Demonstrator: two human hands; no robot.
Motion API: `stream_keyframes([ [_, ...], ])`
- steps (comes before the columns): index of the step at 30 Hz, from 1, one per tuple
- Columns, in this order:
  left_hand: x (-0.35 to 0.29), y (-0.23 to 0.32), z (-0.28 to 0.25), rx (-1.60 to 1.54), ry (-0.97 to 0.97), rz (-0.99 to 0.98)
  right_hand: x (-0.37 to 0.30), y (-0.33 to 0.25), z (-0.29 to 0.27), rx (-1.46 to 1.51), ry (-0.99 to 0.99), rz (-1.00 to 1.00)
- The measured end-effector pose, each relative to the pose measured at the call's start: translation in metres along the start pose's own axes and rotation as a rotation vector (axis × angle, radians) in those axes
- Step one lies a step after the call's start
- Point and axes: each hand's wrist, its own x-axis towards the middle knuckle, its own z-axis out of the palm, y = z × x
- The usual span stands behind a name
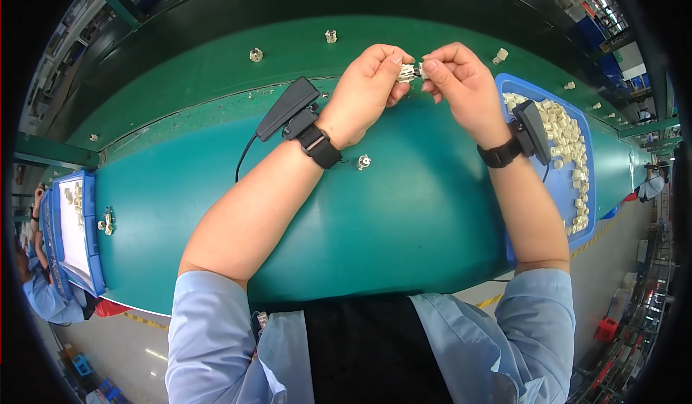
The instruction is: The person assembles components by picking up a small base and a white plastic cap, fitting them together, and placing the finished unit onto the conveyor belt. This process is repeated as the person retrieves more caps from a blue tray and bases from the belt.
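Note:
Near the far side of the green worktop, my two hands meet over small parts. My left hand [371, 80] is closed on a small white and metal fitting [406, 74], gripped between thumb and fingers. My right hand [459, 80] pinches a small cream plastic piece [423, 71] against the fitting's right end; the fingertips partly cover it. Whether the two parts are joined I cannot tell. A similar metal and white fitting [364, 162] lies on the worktop below my hands. Both wrists wear black straps with black boxes.
A blue tray [592, 188] of cream plastic pieces stands at the right under my right forearm. Another blue tray [92, 209] stands far left, beside small fittings [108, 221]. Fittings lie on the dark green strip [216, 47] behind. Other people sit left and far right.

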Motion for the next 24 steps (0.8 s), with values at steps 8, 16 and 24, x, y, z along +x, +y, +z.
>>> stream_keyframes([
  [8, -0.002, 0.003, -0.001, 0.037, -0.037, -0.103, 0.000, 0.001, 0.000, -0.061, -0.044, 0.026],
  [16, -0.004, 0.000, 0.008, 0.168, 0.069, -0.059, -0.007, -0.003, 0.010, -0.201, 0.045, 0.049],
  [24, -0.008, 0.009, 0.003, 0.004, 0.002, -0.187, -0.009, -0.001, 0.014, -0.354, 0.037, -0.134],
])
